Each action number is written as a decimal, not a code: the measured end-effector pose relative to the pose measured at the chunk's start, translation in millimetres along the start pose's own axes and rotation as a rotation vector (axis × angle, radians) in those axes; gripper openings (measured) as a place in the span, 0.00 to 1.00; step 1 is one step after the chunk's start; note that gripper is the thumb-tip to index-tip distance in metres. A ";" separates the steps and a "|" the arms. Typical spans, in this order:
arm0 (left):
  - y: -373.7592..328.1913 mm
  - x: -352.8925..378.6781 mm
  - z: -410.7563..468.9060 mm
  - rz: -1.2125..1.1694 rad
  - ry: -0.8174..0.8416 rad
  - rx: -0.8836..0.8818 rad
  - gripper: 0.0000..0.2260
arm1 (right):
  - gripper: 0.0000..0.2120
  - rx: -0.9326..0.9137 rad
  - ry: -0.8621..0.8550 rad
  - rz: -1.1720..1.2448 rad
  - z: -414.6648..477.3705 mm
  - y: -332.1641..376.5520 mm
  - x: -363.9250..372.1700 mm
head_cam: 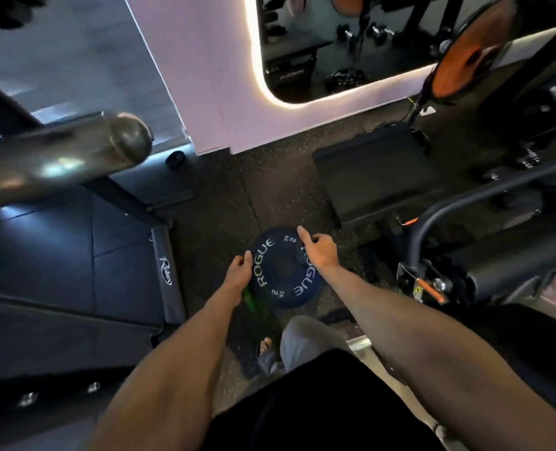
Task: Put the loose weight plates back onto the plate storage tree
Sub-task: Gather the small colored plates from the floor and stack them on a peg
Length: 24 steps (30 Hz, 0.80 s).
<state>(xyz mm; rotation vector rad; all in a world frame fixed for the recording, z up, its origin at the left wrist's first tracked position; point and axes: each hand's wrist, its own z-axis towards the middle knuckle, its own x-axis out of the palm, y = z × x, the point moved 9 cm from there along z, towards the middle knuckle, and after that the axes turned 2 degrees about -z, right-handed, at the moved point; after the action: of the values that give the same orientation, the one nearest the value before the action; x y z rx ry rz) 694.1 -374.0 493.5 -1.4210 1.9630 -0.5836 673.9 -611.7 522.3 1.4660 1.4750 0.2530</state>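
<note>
A dark blue weight plate [278,266] with white ROGUE lettering is below me, over the speckled rubber floor. My left hand [238,267] grips its left rim and my right hand [319,250] grips its upper right rim, index finger stretched along the edge. A green plate [252,301] shows partly under the blue one's lower left edge. An orange plate [465,60] hangs on a rack at the upper right. I cannot tell whether the blue plate rests on the floor or is lifted.
A steel barbell sleeve [74,151] juts in from the left at head height. A black padded platform edge [166,271] lies to the left. A black bench [377,177] and machine frame [465,265] stand to the right. My foot [265,345] is just behind the plates.
</note>
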 end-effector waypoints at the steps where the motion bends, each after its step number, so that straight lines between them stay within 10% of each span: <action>1: -10.0 2.0 5.9 -0.015 0.005 0.003 0.20 | 0.29 -0.005 -0.012 -0.006 8.0 7.8 -4.0; 24: -204.9 33.3 174.0 -0.122 -0.248 -0.104 0.21 | 0.27 -0.177 0.290 -0.142 299.4 191.4 14.4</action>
<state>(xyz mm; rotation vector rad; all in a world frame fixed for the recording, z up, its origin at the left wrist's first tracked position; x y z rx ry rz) 947.8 -468.3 502.7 -1.6030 1.7415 -0.3432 1019.2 -696.1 512.4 1.2133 1.7333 0.5125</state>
